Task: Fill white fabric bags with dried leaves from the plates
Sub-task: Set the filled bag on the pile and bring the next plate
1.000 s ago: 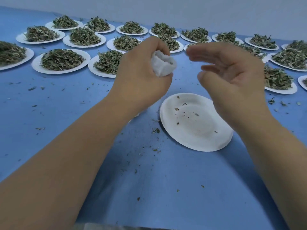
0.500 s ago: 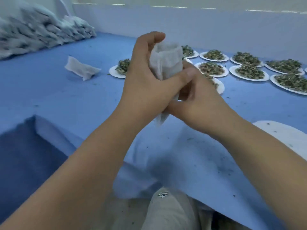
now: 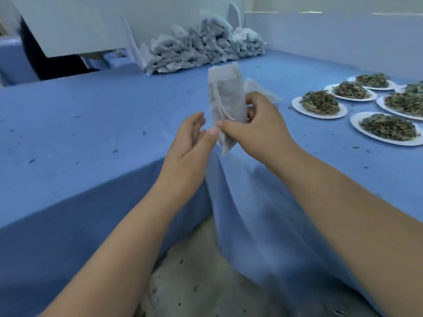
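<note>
**Q:** Where is the bag (image 3: pixel 226 97), and what holds it?
**A:** It is upright in the air over the table (image 3: pixel 91 115), mouth upward. The right hand (image 3: pixel 258 124) pinches its lower part between thumb and curled fingers.

**Q:** And the left hand (image 3: pixel 190 143)?
**A:** It is open with relaxed fingers and holds nothing. Its thumb lies just beside the bag's lower edge; whether they touch cannot be told.

**Q:** Which step is in hand?
**A:** Probably closing. The bag looks plump, and its string (image 3: pixel 223 108) hangs loose down the front, so the mouth seems not yet drawn.

**Q:** What does the next move call for?
**A:** Likely the left hand catches the thin string and pulls while the right steadies the bag. The bag can then join the pile (image 3: pixel 206 49) at the far edge. Plates (image 3: pixel 320 105) of leaves wait to the right.
</note>
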The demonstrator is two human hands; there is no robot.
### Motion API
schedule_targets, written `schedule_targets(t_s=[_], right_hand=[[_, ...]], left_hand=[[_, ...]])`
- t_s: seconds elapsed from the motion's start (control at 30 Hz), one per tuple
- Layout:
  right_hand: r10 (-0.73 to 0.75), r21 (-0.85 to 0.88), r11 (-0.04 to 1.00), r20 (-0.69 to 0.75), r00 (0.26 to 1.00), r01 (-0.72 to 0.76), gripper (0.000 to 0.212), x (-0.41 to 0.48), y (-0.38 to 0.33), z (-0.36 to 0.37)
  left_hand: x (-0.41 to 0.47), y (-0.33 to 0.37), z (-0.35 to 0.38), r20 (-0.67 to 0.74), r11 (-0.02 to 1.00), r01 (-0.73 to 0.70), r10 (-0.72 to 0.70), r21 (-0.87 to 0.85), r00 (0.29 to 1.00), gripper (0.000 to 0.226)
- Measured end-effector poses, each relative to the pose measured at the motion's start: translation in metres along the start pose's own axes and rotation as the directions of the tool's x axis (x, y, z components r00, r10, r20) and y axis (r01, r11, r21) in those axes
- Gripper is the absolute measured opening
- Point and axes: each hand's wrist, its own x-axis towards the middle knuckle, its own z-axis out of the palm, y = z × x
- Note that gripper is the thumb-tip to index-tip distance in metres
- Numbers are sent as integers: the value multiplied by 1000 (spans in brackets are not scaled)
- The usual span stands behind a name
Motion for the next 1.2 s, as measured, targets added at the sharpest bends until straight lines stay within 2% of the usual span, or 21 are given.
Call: schedule_targets(t_s=[0.1, 0.23, 0.43, 0.5, 0.67, 0.73, 0.8, 0.97, 1.1, 1.2], right_hand=[[17, -103, 994, -83, 996, -26, 33, 35, 16, 3], [-13, -281, 959, -169, 986, -36, 35, 94, 34, -2], [34, -513, 854, -104, 994, -83, 39, 151, 71, 17], [58, -566, 819, -77, 995, -91, 46, 152, 83, 24], [51, -554, 828, -81, 995, -88, 62, 152, 86, 23], [25, -530, 845, -86, 996, -67, 62, 148, 84, 7], [-46, -531, 847, -127, 991, -28, 50, 141, 85, -21], [-139, -615, 788, -223, 965, -28, 32, 110, 105, -121], [-74, -660, 736, -304, 950, -154, 32, 97, 128, -189], [27, -668, 707, -304, 952, -233, 33, 107, 145, -213]], left_hand=[[7, -11, -8, -26, 996, 69, -68, 63, 997, 49], [13, -14, -3, -8, 993, 79, -78, 86, 997, 47], [14, -13, 15, 39, 991, 96, -100, 91, 994, 49], [18, -13, 22, 46, 989, 112, -117, 100, 992, 48], [33, -12, 46, 4, 984, 152, -153, 91, 988, 43], [42, -12, 61, -3, 985, 147, -148, 93, 989, 42], [53, -13, 80, 8, 985, 132, -134, 111, 991, 44], [86, -17, 144, 101, 988, 112, -123, 108, 987, 47], [121, -18, 198, 114, 985, 154, -163, 79, 980, 42], [150, -18, 229, 54, 972, 153, -165, 176, 985, 41]])
